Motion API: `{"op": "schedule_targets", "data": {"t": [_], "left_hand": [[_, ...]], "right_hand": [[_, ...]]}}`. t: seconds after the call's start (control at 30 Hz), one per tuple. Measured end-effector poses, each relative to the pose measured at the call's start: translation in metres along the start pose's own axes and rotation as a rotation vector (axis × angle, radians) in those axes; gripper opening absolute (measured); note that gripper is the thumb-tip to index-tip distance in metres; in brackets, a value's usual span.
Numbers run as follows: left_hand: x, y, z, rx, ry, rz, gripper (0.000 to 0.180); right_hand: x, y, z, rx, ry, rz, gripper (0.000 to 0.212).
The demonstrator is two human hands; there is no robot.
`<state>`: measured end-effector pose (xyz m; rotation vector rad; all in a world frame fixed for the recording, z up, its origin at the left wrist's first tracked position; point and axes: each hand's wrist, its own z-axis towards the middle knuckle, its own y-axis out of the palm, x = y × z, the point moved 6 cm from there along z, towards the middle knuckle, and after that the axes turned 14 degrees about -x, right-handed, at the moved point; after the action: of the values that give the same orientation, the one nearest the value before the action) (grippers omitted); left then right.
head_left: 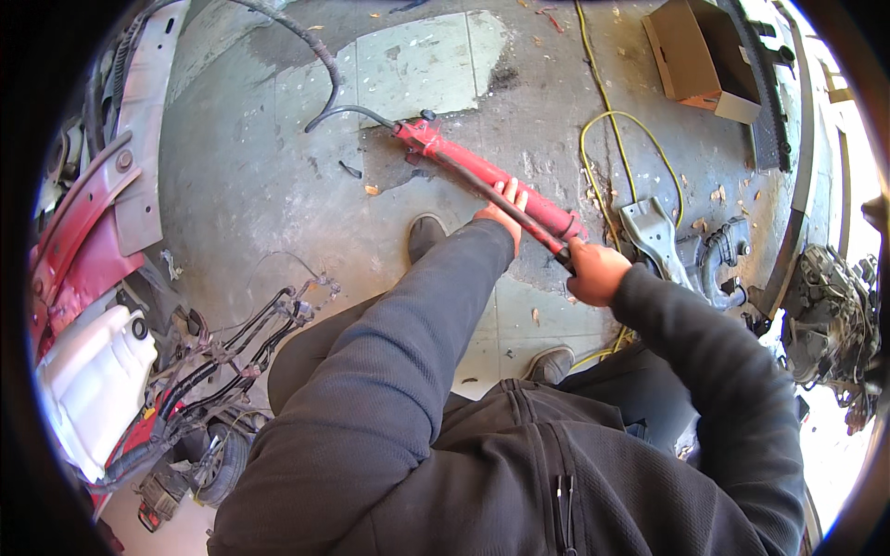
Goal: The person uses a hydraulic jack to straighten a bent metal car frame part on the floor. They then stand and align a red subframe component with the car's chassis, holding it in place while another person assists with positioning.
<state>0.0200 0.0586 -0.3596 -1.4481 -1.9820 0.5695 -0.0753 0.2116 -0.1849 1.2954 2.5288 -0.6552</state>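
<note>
Red pump (542,206): held over floor (297,185). Left hand (505,213): fingers curled round pump's middle. Right hand (598,274): fingers closed on dark lever (474,181), pump's near end. Hose (360,109) at far end; yellow cord (612,113) right of pump.

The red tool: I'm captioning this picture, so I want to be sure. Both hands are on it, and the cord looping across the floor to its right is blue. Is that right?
Not quite: the cord is yellow, as the head view shows. It does loop across the floor to the right of the red tool, and both hands are on that.
</note>
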Motion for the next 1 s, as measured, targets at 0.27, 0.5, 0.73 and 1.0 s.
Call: {"op": "schedule_targets", "data": {"t": [0.27, 0.5, 0.73, 1.0], "left_hand": [[0.005, -0.026, -0.013, -0.134, -0.022, -0.058, 0.111], [0.006, -0.03, -0.023, -0.201, -0.057, -0.046, 0.101], [0.018, -0.017, -0.011, -0.23, 0.088, 0.475, 0.077], [0.002, -0.035, -0.022, -0.167, -0.034, -0.095, 0.1]], "right_hand": [[-0.023, -0.054, -0.043, 0.085, -0.151, -0.034, 0.039], [0.033, 0.018, 0.052, 0.223, 0.064, -0.107, 0.028], [-0.055, -0.054, -0.065, -0.107, -0.241, 0.133, 0.039], [0.06, 0.02, 0.072, 0.396, 0.067, -0.112, 0.026]]}}
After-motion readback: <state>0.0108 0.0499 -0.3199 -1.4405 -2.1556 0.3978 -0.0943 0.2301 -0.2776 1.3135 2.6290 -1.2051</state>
